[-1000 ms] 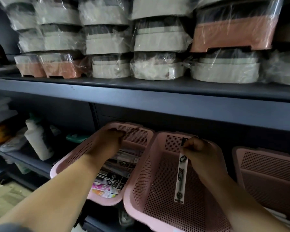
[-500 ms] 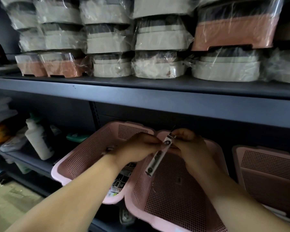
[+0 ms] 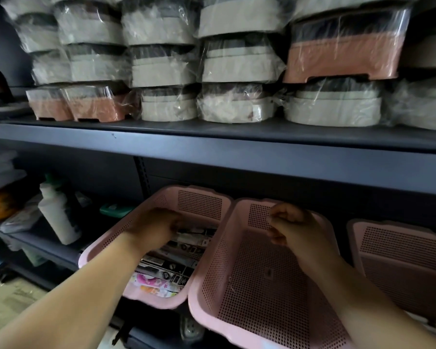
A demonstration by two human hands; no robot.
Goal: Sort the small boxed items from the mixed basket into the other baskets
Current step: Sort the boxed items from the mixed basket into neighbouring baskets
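Three pink baskets stand side by side: left basket, middle basket, and right basket, cut off by the frame edge. Slim boxes, too overlapped to count, lie in the left one, long sides running left-right. The left hand rests on them, fingertips hidden, grip unclear. The right hand hangs curled over the middle basket, nothing visible in it.

The middle basket is wide open on top. The dark shelf board hangs low over its back. Little boxes crowd the left basket.
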